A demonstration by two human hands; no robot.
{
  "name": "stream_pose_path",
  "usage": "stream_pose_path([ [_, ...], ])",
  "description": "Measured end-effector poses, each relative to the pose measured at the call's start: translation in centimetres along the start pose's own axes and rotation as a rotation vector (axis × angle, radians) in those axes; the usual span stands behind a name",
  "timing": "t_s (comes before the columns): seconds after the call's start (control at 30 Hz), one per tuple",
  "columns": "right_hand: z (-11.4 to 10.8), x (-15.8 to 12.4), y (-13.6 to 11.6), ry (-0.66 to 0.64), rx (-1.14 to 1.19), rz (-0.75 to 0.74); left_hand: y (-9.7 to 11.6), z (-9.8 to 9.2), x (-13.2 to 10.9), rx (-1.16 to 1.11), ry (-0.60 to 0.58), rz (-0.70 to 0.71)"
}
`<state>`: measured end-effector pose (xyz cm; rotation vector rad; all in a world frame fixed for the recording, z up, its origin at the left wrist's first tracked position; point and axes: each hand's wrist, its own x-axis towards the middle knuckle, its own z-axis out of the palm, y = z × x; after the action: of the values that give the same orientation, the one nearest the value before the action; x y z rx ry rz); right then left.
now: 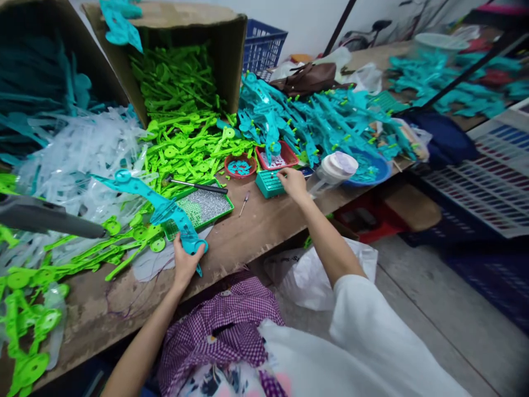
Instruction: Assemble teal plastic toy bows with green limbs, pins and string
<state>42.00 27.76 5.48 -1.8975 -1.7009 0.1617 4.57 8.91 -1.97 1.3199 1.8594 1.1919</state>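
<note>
My left hand (185,262) is closed round the near end of a long teal plastic part (159,207), which slants up to the left above the wooden bench (256,231). My right hand (292,182) reaches out to a small teal ridged box (269,184), fingers pinched at its top right corner. What the fingertips hold, if anything, is too small to see. A green tray of small silver pieces (203,207) lies between the two hands. A black-handled tool (197,186) rests on its far edge, and a small screwdriver (244,203) lies beside it.
Loose green plastic parts (182,138) spill from a tipped cardboard box (206,33). Clear parts (78,154) heap at the left, teal parts (322,121) at the right. Small red dishes (240,165), a lidded white jar (336,167) and a blue bowl (372,171) stand near my right hand.
</note>
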Motion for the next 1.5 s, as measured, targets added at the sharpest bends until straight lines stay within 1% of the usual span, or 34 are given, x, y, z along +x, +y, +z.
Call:
stream_pose_path([
  [0.13,2.1,-0.9,-0.2,0.055,0.014,0.008,0.2,0.0,0.0,0.033,-0.034,0.034],
  [0.23,2.8,-0.8,-0.4,0.027,-0.025,-0.006,0.4,0.0,-0.1,0.033,-0.055,0.037],
  [0.33,2.3,-0.1,-0.1,-0.003,-0.010,-0.052,0.4,0.0,-0.1,0.036,-0.060,0.047],
  [0.47,1.1,1.1,0.2,0.042,0.000,-0.012,0.2,0.0,-0.1,0.034,-0.057,0.054],
  [0.5,1.0,1.4,0.0,0.016,-0.034,-0.009,0.2,0.0,-0.1,0.034,-0.057,0.053],
  [0.6,1.3,2.2,-0.7,-0.131,-0.155,-0.026,0.0,0.1,-0.2,0.028,-0.051,0.047],
  [0.67,1.5,2.5,-1.3,-0.197,-0.210,-0.024,-0.1,0.2,-0.2,0.017,-0.040,0.053],
  [0.8,1.3,3.1,-2.0,-0.289,-0.320,-0.071,-0.1,0.3,-0.2,0.000,-0.049,0.084],
  [0.9,0.6,2.9,-2.5,-0.283,-0.316,-0.105,-0.2,0.2,-0.2,0.005,-0.071,0.101],
  [0.97,0.3,2.0,-3.4,-0.238,-0.292,-0.115,-0.3,0.3,-0.3,0.009,-0.069,0.106],
  [1.0,0.4,1.0,-4.3,-0.213,-0.272,-0.127,-0.3,0.3,-0.3,0.011,-0.065,0.105],
  [1.03,0.7,-0.3,-5.4,-0.196,-0.249,-0.150,-0.4,0.3,-0.3,0.015,-0.063,0.100],
  [1.1,2.0,-3.8,-8.6,-0.195,-0.149,-0.263,-0.5,0.5,-0.4,0.020,-0.066,0.092],
  [1.13,3.1,-5.9,-10.5,-0.219,-0.067,-0.364,-0.5,0.5,-0.4,0.020,-0.070,0.093],
  [1.2,5.5,-10.2,-14.3,-0.299,0.266,-0.681,-0.5,0.6,-0.5,0.014,-0.073,0.109],
  [1.23,6.8,-12.0,-16.1,-0.347,0.357,-0.774,-0.5,0.7,-0.5,0.008,-0.069,0.119],
  [1.3,8.8,-14.3,-18.7,-0.404,0.392,-0.821,-0.4,0.7,-0.6,0.002,-0.061,0.130],
  [1.37,10.1,-15.2,-19.9,-0.434,0.337,-0.797,-0.3,0.7,-0.6,0.003,-0.060,0.127],
  [1.43,10.6,-15.1,-20.0,-0.447,0.282,-0.770,-0.3,0.7,-0.6,0.006,-0.067,0.125],
  [1.5,10.5,-15.0,-19.5,-0.460,0.277,-0.752,-0.3,0.7,-0.6,0.008,-0.068,0.124],
])
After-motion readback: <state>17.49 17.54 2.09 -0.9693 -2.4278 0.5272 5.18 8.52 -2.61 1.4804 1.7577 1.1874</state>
